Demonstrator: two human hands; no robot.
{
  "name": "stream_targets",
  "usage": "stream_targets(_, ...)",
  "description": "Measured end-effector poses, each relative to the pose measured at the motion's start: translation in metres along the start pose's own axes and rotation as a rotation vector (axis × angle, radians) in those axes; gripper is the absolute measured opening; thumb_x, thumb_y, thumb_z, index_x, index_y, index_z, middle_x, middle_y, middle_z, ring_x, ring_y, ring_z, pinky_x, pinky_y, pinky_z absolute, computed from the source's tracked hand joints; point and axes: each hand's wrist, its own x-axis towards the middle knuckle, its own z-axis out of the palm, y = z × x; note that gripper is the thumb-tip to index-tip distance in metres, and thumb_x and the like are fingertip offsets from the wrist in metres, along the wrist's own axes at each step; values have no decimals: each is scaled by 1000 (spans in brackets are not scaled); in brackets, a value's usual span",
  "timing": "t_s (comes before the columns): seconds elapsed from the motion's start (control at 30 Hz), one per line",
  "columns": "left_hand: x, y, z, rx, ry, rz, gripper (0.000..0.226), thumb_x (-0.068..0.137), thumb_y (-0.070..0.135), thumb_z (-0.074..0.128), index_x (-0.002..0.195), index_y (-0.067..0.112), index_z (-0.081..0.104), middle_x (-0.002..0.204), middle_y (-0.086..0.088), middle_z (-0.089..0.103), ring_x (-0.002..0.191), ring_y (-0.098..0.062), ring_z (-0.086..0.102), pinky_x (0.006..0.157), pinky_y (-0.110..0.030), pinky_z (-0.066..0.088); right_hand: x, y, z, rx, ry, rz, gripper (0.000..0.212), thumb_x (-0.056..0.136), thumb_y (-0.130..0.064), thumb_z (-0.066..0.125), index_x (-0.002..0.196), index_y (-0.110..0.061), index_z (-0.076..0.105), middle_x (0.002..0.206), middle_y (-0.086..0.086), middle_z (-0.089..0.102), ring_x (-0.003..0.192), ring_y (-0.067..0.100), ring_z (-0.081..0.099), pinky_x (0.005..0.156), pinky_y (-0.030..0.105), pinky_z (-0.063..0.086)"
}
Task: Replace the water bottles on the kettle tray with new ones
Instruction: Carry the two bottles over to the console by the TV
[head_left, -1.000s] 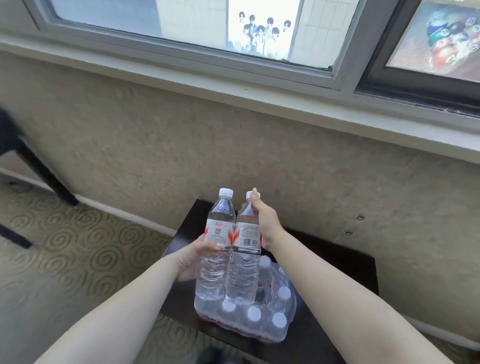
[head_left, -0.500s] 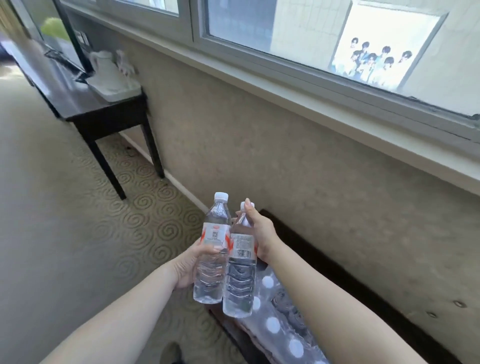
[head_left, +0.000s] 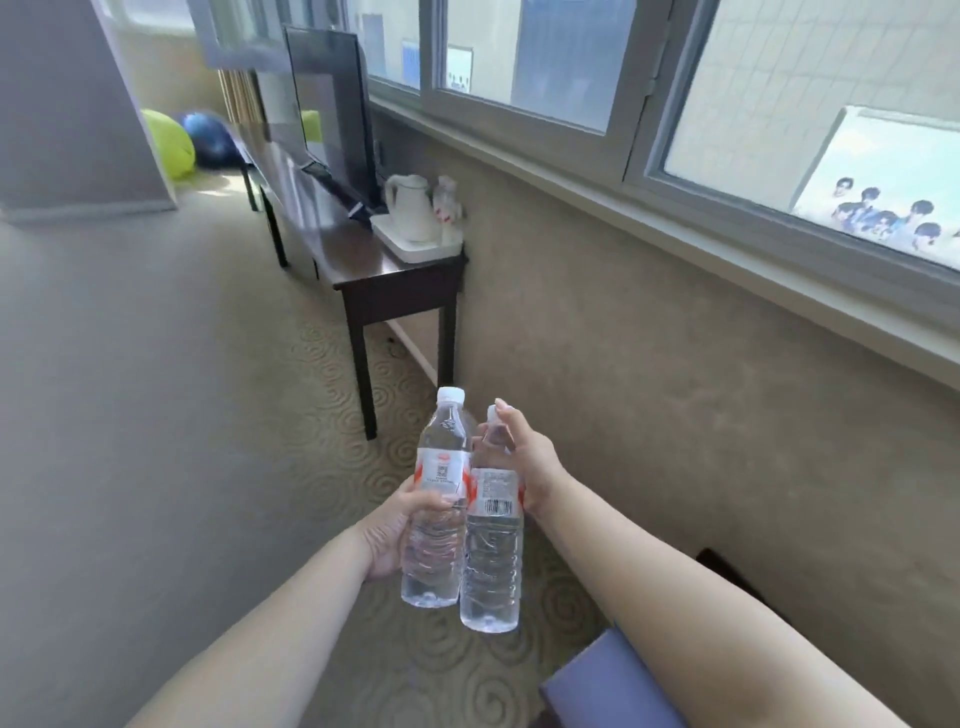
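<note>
I hold two full clear water bottles side by side in front of me, above the carpet. My left hand (head_left: 397, 530) grips the left water bottle (head_left: 439, 499) around its middle. My right hand (head_left: 524, 457) grips the right water bottle (head_left: 491, 545) at its neck. Far ahead, a white kettle tray (head_left: 415, 244) sits on the near end of a dark console table (head_left: 400, 283). A white kettle (head_left: 410, 205) stands on the tray, and beside it are old water bottles (head_left: 448, 205) with red labels, blurred.
A dark television (head_left: 332, 114) stands on the console table behind the tray. A wall (head_left: 649, 374) under a window runs along the right. Patterned carpet (head_left: 156, 415) covers the floor. A purple object (head_left: 608, 680) lies at the bottom right. Green and blue balls (head_left: 187, 143) sit far back.
The view has swung left, away from the low table with the bottle pack, toward the console table and kettle tray. Both bottles stay in my hands, carried along.
</note>
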Motion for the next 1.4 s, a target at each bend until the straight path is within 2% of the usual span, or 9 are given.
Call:
stream_targets(0.13,-1,43,-77,-42,67,44,49,67,12,67,115,16,59,85,-11,76,72,-26,73,62,-36,60,50,-3,78,-110,-72,12,61,65,-54,77,100,-5,67,85,12,77,81,32,75,69,42,59)
stream_targets(0.23,-2,67,-122,-46,114,43,57,66,14,68,121,14,56,85,-12,75,71,-27,72,66,-38,60,80,-1,125,-127,-105,24,63,66,-54,76,103,-4,66,87,14,77,80,32,75,68,41,59)
stream_targets(0.37,10,95,-173,-57,150,55,54,64,14,69,116,11,58,85,-15,69,71,-30,65,70,-39,55,123,-1,173,-163,-124,40,63,65,-54,76,103,-5,65,91,15,77,87,35,73,85,50,57)
stream_targets(0.47,28,115,-205,-75,162,56,46,63,15,68,108,11,61,83,-16,62,70,-26,56,67,-36,47,161,-2,200,-179,-135,63,59,68,-52,75,101,-5,66,88,15,77,83,33,74,81,47,59)
stream_targets(0.63,75,155,-268,-101,176,74,48,63,12,68,110,11,61,78,-12,71,65,-26,68,61,-36,58,244,-9,245,-185,-162,59,53,76,-49,72,104,-4,66,101,21,75,88,37,73,81,49,58)
stream_targets(0.97,180,281,-396,-80,211,105,58,64,11,67,121,8,56,80,-11,74,67,-25,71,60,-33,59,434,-45,351,-181,-211,56,59,59,-52,79,95,-7,66,87,14,75,98,42,70,95,58,51)
stream_targets(1.1,209,323,-437,-79,170,125,53,67,10,66,119,9,58,84,-9,75,73,-24,72,63,-33,59,488,-58,387,-180,-222,62,59,58,-52,80,92,-7,64,95,21,73,91,41,70,92,57,53)
stream_targets(1.27,247,357,-488,-91,163,95,64,67,10,65,130,4,52,92,-13,70,77,-27,70,68,-35,59,551,-63,420,-190,-203,91,59,61,-52,78,96,-6,65,102,24,73,90,40,70,88,55,55)
stream_targets(1.4,287,389,-542,-81,125,70,69,67,10,65,134,2,48,100,-17,65,82,-30,67,76,-38,57,607,-61,452,-181,-139,89,57,63,-52,76,96,-6,67,96,21,75,82,37,72,79,49,59)
